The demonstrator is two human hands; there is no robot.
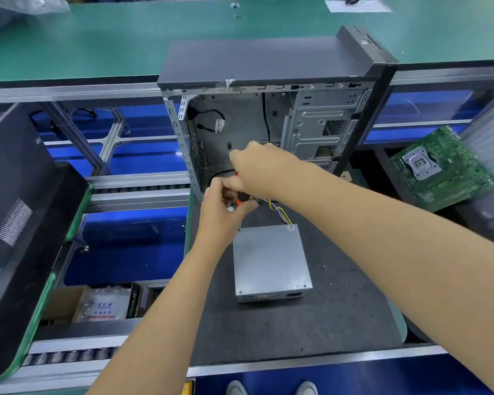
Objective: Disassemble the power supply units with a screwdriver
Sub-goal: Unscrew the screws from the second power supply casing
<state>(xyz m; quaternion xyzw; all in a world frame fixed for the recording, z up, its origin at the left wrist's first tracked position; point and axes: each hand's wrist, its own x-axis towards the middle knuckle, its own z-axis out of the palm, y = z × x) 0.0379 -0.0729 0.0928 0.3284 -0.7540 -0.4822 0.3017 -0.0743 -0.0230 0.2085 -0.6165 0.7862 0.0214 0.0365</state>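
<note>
Left hand pinches cable plug | right hand grips screwdriver, touching left | power supply just below both, long axis running toward the person

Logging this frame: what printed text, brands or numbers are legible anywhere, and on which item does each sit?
"PRIME": on the side of the dark box under the bench, lower left.
"TTS": probably, in blue on the white bag beside that box; the red line below it is too blurred to read.
Green circuit board on the right: white markings, too small to read.
Grey power supply: no legible label on the visible faces.
</note>
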